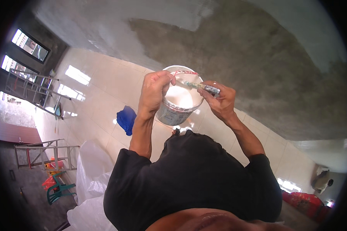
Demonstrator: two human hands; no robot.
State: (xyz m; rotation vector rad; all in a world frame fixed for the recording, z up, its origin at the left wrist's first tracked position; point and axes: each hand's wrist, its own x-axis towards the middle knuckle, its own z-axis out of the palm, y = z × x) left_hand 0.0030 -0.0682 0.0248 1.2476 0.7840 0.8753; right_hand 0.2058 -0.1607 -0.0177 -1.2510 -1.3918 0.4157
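Note:
A paint-smeared bucket (pixel 175 116) with white paint (pixel 180 97) inside is in front of me, close to the wall. My left hand (pixel 154 87) is closed at its left rim, pinching the end of a red, white-spotted strip that looks like the bucket's handle (pixel 185 72). In my right hand (pixel 220 99) is a paintbrush (pixel 199 86), gripped by its paint-spattered handle. The brush points left and lies across the bucket's opening; its bristles are hard to make out.
A partly coated grey wall (pixel 227 54) rises ahead, above the shiny tiled floor (pixel 100 81). To the left are a blue cloth or bag (pixel 126 120), a metal stepladder (pixel 36 90), plastic sheeting (pixel 90 169) and a green chair (pixel 59 189). Red bags (pixel 304 202) lie at lower right.

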